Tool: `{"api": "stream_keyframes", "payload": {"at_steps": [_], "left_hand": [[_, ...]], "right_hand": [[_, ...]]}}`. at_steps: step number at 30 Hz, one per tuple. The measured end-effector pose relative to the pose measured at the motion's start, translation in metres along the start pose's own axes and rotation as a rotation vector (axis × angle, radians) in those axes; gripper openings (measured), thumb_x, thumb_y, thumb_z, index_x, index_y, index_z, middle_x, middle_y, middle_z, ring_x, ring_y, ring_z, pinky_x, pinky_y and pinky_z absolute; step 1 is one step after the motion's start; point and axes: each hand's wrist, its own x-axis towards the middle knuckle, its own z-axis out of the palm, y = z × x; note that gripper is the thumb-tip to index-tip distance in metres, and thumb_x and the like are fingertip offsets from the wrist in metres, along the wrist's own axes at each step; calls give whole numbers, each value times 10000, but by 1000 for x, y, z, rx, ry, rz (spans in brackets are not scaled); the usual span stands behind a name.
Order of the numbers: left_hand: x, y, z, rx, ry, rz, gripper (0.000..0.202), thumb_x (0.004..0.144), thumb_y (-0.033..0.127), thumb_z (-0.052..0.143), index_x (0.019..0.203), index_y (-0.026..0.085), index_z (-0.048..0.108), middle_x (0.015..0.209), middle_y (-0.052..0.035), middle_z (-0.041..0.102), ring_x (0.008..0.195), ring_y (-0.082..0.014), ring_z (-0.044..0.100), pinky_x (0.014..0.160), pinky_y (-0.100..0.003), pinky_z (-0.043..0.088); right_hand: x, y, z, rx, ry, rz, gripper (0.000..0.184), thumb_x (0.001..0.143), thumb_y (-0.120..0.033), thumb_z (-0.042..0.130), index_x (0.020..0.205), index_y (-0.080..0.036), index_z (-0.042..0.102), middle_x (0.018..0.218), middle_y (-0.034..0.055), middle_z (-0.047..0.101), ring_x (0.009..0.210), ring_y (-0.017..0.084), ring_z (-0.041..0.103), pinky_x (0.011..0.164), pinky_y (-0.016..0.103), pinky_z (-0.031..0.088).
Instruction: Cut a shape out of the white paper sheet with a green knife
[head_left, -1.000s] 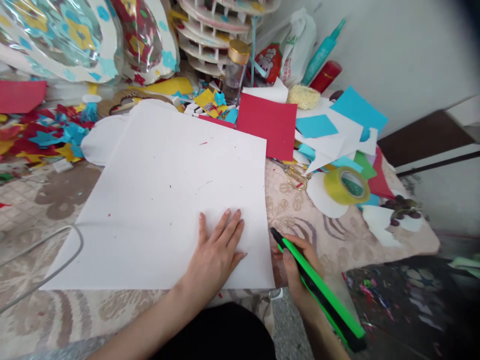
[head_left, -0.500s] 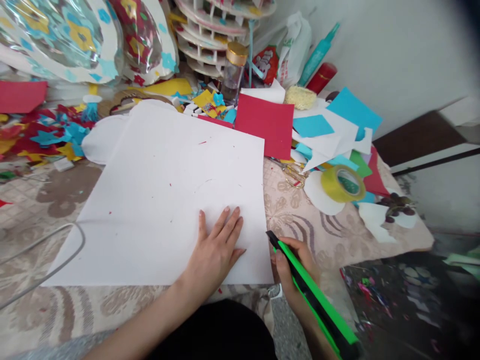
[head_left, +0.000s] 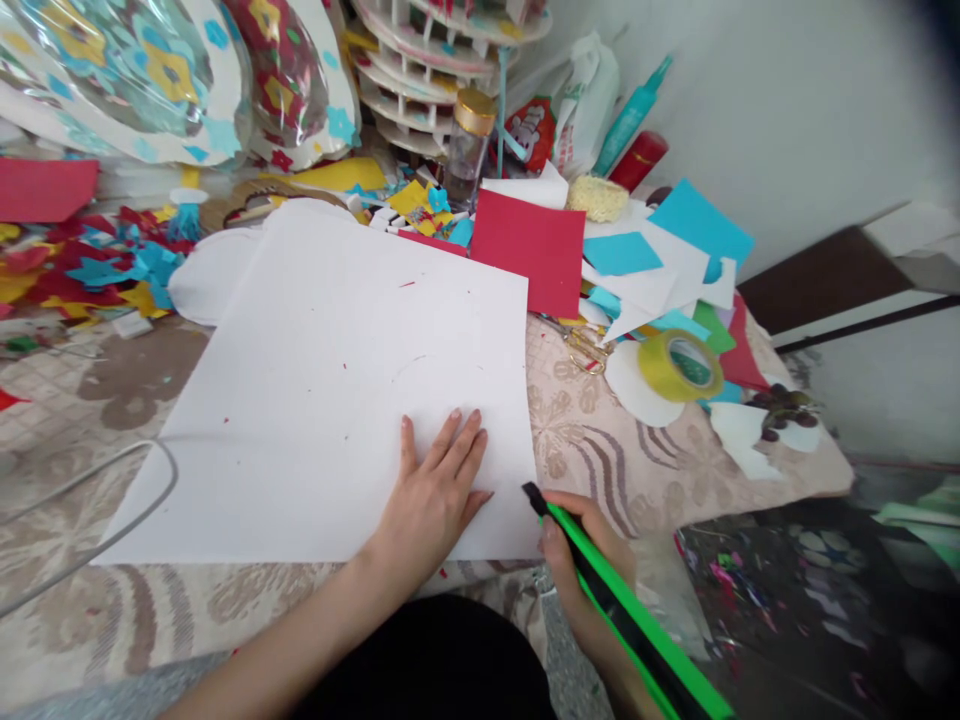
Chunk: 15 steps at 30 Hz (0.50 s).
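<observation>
A large white sheet (head_left: 330,370) lies flat on the patterned tablecloth (head_left: 600,450). My left hand (head_left: 435,490) rests palm down on the sheet's near right corner, fingers stretched out. My right hand (head_left: 589,560) is closed round a green and black utility knife (head_left: 622,610), whose black tip touches the sheet's right edge close to the near corner. A faint curved line marks the sheet just beyond my left fingers.
A red card (head_left: 529,250) lies beyond the sheet, with blue and white paper pieces (head_left: 660,255), gold scissors (head_left: 589,350) and a yellow tape roll (head_left: 679,365) to the right. Coloured scraps (head_left: 90,270), a jar (head_left: 469,145) and wrapped decorations crowd the back. A grey cable (head_left: 97,490) crosses the left.
My right hand and the knife have slid toward me and slightly left along the sheet's right edge. My left hand has stayed pressed on the sheet.
</observation>
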Motion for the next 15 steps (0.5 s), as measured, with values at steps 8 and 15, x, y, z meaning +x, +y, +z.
{"api": "stream_keyframes", "payload": {"at_steps": [8,15], "left_hand": [[0,1,-9,-75,-9,11,485,979,320,394,1414,107,377,1534,-134,327,1439,-292,263,1128,-671,180],[-30,-66,-49,-70,262,-281,475,966,280,428,1424,184,350,1491,-153,415,1438,-279,271,1145,-605,224]], "right_hand": [[-8,0,2,234,117,222,227,891,-349,562,1055,-200,611,769,23,676,652,172,648,595,276,529],[-22,28,32,556,263,273,271,864,-373,576,1068,-196,594,889,67,678,759,225,666,690,380,558]]}}
